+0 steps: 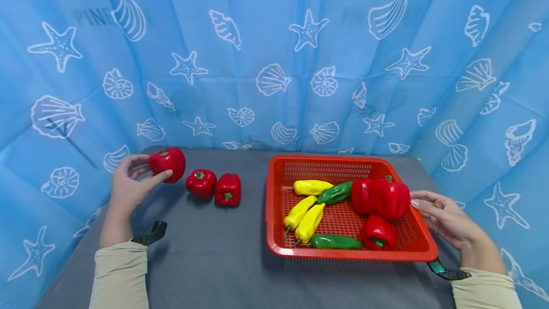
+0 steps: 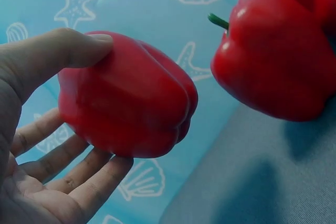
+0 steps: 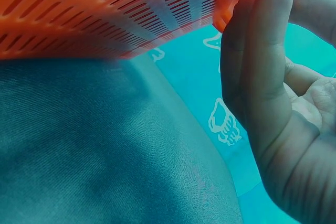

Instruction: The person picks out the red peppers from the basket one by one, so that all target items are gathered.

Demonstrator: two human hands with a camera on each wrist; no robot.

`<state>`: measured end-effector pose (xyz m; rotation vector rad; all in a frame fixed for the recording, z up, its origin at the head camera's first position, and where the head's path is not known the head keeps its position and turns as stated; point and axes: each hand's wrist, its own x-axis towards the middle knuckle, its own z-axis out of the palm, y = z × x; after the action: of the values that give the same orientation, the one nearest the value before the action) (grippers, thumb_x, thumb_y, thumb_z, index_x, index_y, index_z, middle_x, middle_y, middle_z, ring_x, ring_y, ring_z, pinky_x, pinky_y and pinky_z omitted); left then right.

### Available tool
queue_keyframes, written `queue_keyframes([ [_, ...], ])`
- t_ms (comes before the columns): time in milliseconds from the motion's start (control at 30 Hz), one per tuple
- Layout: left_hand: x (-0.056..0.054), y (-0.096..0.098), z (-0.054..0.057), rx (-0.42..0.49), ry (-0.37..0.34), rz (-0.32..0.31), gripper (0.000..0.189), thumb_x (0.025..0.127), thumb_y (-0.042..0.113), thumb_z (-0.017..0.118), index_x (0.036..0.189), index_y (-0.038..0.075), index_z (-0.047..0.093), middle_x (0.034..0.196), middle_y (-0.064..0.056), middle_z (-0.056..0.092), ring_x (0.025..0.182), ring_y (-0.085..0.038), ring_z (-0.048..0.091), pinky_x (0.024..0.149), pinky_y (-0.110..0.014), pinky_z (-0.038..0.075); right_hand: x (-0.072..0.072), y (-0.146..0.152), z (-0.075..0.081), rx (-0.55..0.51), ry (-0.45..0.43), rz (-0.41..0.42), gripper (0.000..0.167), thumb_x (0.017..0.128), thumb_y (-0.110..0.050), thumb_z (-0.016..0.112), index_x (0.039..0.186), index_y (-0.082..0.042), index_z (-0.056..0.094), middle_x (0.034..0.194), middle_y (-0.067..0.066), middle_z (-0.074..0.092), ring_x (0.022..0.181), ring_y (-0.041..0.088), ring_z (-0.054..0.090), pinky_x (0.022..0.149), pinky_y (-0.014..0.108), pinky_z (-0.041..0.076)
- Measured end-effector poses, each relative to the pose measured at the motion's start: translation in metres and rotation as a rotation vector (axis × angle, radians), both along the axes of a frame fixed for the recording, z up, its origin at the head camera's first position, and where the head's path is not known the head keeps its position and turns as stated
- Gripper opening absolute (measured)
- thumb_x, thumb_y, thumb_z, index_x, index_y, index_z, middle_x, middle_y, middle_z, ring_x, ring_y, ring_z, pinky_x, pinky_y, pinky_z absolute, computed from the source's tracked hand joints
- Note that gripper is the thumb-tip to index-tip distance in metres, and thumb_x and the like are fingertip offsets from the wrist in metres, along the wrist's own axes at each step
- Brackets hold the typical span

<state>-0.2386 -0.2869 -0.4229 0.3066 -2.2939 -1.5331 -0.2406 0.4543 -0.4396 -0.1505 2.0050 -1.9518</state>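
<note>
At the left, my left hand [image 1: 130, 185] holds a red bell pepper [image 1: 172, 162] between thumb and fingers, raised over the table's back left corner. The left wrist view shows the thumb on one side of this pepper [image 2: 131, 98] and the fingers under the other. Two more red bell peppers [image 1: 201, 183] [image 1: 228, 190] lie side by side just right of it. My right hand [image 1: 450, 221] pinches the right rim of a red-orange plastic basket [image 1: 343, 252]. In the right wrist view, curled fingers [image 3: 265, 51] meet the rim above the slotted wall.
Inside the basket lie three yellow peppers [image 1: 310, 223], two long green peppers [image 1: 336, 242] and several red bell peppers [image 1: 390, 198] at its right end. Grey cloth covers the table [image 1: 206, 261]. A blue shell-print curtain [image 1: 257, 108] hangs behind and along both sides.
</note>
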Motion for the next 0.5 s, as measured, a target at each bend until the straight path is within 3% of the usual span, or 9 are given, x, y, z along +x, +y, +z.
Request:
queue_keyframes([
  [300, -0.002, -0.005, -0.008, -0.023, -0.072, 0.022, 0.078, 0.086, 0.037, 0.090, 0.147, 0.018, 0.045, 0.156, -0.012, 0.045, 0.138, -0.036, 0.051, 0.075, -0.011, 0.054, -0.001, -0.001, -0.001, -0.025, 0.006, 0.002, 0.033, 0.112, -0.009, 0.045, 0.121, -0.027, 0.072, 0.112, -0.006, 0.078, 0.095, 0.015, 0.079, 0.082, 0.035, 0.066],
  [500, -0.003, -0.008, -0.015, -0.040, -0.091, 0.018, 0.082, 0.086, 0.038, 0.090, 0.149, 0.012, 0.044, 0.156, -0.013, 0.046, 0.140, -0.040, 0.051, 0.075, -0.011, 0.052, -0.001, -0.002, 0.000, -0.028, -0.004, -0.010, 0.032, 0.112, -0.010, 0.046, 0.121, -0.027, 0.073, 0.112, -0.006, 0.078, 0.094, 0.015, 0.079, 0.082, 0.035, 0.066],
])
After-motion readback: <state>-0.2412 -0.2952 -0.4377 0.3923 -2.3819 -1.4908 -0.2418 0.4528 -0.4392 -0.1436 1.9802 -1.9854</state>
